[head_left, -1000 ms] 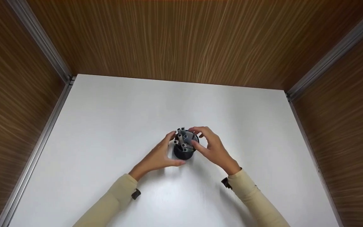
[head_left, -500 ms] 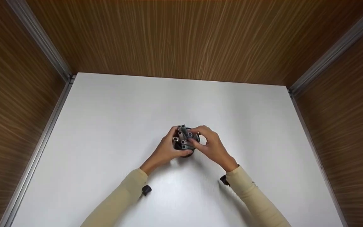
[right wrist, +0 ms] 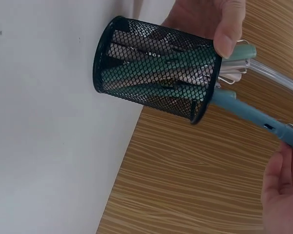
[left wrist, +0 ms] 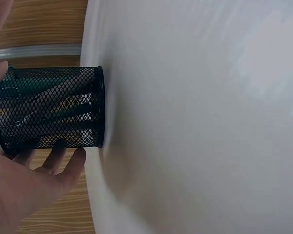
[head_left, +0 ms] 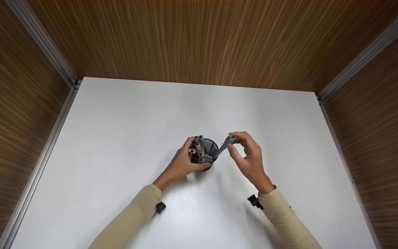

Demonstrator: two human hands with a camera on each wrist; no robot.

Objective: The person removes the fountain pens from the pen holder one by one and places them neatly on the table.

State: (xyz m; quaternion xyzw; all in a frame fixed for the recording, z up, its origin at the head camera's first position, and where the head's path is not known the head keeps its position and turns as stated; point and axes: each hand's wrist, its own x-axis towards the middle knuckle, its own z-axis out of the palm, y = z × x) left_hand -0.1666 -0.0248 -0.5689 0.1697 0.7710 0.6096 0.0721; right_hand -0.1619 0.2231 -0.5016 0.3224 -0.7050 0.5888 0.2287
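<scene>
A dark mesh pen cup (right wrist: 156,105) stands upright on the white table with several pens (head_left: 199,147) leaning inside. My left hand (head_left: 180,165) grips the cup from its left side, thumb near the rim on the front and fingers around the far side. In the left wrist view, fingertips touch the cup's mesh wall (left wrist: 49,107). With thumb and fingers, my right hand (head_left: 250,160) pinches the upper end of a blue-grey pen (right wrist: 249,116) that has a wire clip. That pen slants out over the cup's right rim, its lower end inside the cup.
The white table (head_left: 143,114) spreads out around the cup. Wood-grain panels (head_left: 199,41) rise at the back and both sides, with metal rails (head_left: 43,41) at the corners. Each wrist carries a small black device (head_left: 161,207).
My left hand has closed in around the cup. My right hand has taken the blue-grey pen and drawn it up and to the right, partly out of the cup.
</scene>
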